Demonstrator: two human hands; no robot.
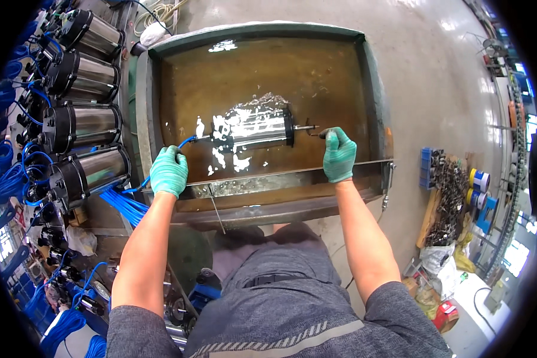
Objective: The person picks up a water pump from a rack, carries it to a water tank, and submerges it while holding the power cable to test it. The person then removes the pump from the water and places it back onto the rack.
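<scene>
Head view: a steel-bodied submersible pump motor (pixel 258 126) lies on its side under murky brown water in a green metal test tank (pixel 373 77), about mid-tank, toward the near wall. The left hand (pixel 169 171), in a green glove, is closed around the motor's blue cable (pixel 186 142) at the tank's near-left edge. The right hand (pixel 339 155), gloved alike, pinches the shaft end (pixel 307 127) at the near-right. This looks like a dunk check; a careful next move needs a firm, level hold at both ends. More finished motors (pixel 86 122) with blue leads line the left bench. The tank's near rim (pixel 280 179) crosses between body and motor.
</scene>
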